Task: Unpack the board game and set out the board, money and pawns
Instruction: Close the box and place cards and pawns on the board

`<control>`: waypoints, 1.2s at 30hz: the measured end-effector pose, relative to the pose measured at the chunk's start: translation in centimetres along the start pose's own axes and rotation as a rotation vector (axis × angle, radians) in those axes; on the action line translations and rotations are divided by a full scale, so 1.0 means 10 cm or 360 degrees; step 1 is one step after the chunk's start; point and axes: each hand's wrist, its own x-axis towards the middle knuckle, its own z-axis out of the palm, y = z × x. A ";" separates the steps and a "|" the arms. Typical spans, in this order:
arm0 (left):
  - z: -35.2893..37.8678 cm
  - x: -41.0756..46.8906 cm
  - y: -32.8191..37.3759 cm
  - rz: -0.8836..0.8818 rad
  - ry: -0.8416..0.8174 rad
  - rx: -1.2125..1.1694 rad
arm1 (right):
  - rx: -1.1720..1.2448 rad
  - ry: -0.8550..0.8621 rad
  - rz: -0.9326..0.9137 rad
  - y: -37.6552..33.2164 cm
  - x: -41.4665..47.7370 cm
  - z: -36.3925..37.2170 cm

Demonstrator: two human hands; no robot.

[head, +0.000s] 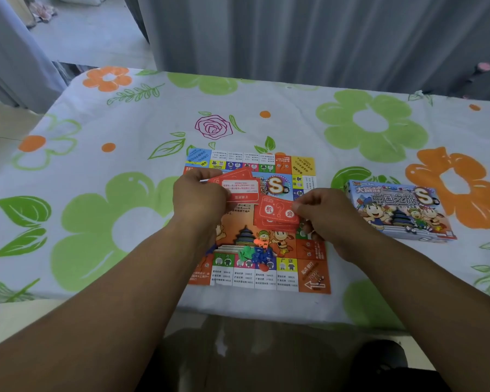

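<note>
From my remote seat I look down on the board [313,278], which lies unfolded and flat on the counter [96,154], on a cloth printed with big green and orange flowers. Both hands are over the middle of the board.

My left hand [198,199] has its fingers curled and grips a couple of red cards [239,188], fanned slightly, with the printed face of the front one turned up toward the camera. My right hand [323,213] pinches a stack of cards [276,215], also red, by its right edge. The top card shows a question mark between two characters. The stack sits low over the board, just right of the fanned cards and lower in the frame. I cannot tell whether its underside touches the board.

The pawns [255,251] lie in a loose heap on the near part of the board, between my forearms: green, blue and orange-red pieces, too small to count.

The box [399,210] rests flat on the cloth to the right of the board, apart from it, with its cartoon cover facing up. A grey curtain [294,38] hangs behind the far edge of the counter.
</note>
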 end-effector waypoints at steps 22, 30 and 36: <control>0.04 -0.04 0.01 -0.0087 -0.0086 -0.0116 | -0.0238 -0.0101 -0.0920 -0.04 -0.13 0.09; 0.02 0.01 -0.01 -0.0038 -0.0011 -0.0045 | -0.0050 0.0067 -0.0325 -0.03 -0.05 0.04; 0.02 0.00 -0.01 -0.0018 -0.0034 0.0000 | -0.0154 0.0075 -0.0140 0.03 0.00 0.03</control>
